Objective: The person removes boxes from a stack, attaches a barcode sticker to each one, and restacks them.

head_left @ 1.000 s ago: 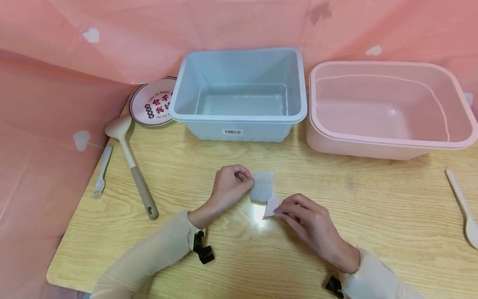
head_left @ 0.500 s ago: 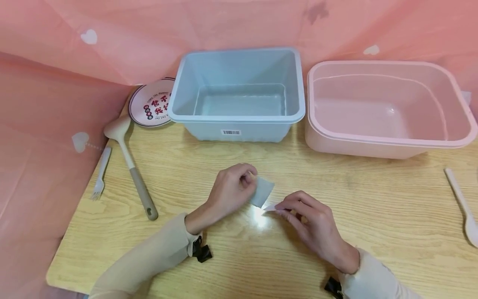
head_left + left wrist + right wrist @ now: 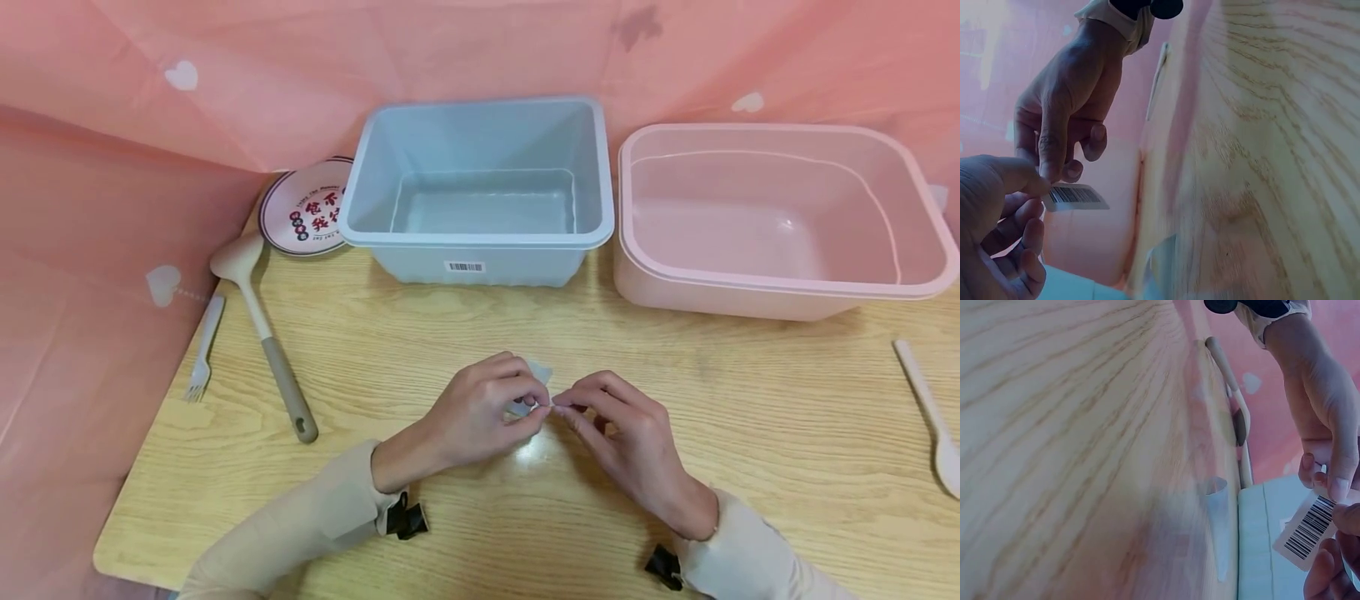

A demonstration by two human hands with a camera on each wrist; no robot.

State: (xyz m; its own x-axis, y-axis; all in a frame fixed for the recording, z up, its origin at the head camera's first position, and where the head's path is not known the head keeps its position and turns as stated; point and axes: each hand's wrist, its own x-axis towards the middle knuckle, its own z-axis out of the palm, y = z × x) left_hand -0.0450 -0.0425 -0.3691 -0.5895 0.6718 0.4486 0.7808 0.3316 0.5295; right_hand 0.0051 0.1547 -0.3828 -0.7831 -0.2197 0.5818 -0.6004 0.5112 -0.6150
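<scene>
Two tubs stand on the bench (image 3: 675,400), one blue tub (image 3: 480,192), one pink tub (image 3: 780,221); in front of the blue tub, left hand (image 3: 480,412) and right hand (image 3: 622,433) meet, fingers curled, together pinching one barcode sticker (image 3: 1075,195), raised off the bench.

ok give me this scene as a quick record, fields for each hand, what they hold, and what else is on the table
left hand: left hand pinches the barcode label with curled fingers
right hand: right hand pinches the same label from the other side
label: small, white, printed barcode, held just above the wooden table
tubs: blue tub and pink tub side by side at the back
left of table: spoon, fork, round printed plate
right of table: white spoon near the edge
</scene>
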